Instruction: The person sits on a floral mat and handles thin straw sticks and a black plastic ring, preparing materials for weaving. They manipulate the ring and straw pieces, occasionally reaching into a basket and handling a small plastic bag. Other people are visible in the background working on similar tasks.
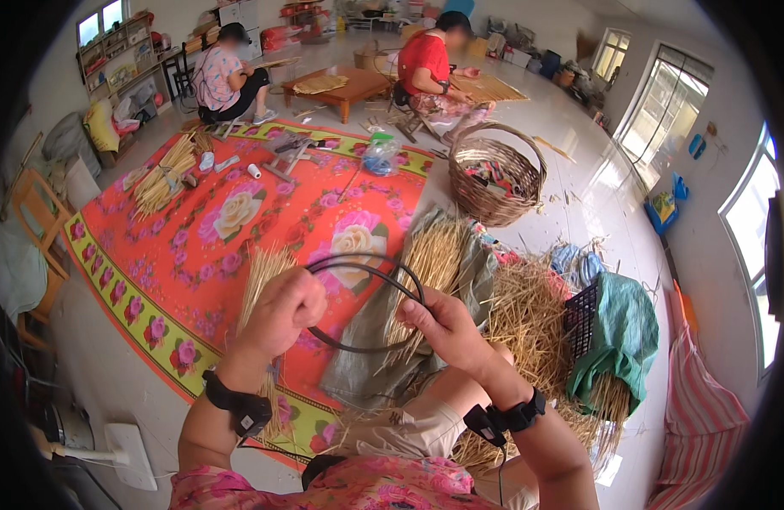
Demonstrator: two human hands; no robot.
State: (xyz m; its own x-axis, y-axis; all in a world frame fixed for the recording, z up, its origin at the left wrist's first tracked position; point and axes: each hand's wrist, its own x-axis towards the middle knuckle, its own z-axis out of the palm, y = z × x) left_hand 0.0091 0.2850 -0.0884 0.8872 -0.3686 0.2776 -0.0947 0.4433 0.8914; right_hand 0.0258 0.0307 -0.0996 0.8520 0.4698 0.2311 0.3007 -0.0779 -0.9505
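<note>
In front of me is a thin black hoop, made of what looks like cord or tubing looped round more than once. My left hand is closed in a fist at its left side, where the loops run into the fingers. At the hoop's right side my right hand pinches it between thumb and fingers. Beneath the hands, a bundle of straw lies on a grey-green cloth sack. Another straw bundle is partly hidden behind my left hand.
A red floral mat spreads ahead, with more straw on it. Loose straw heaps at my right beside a black crate and green sack. Beyond stand a wicker basket, low wooden table and two seated people.
</note>
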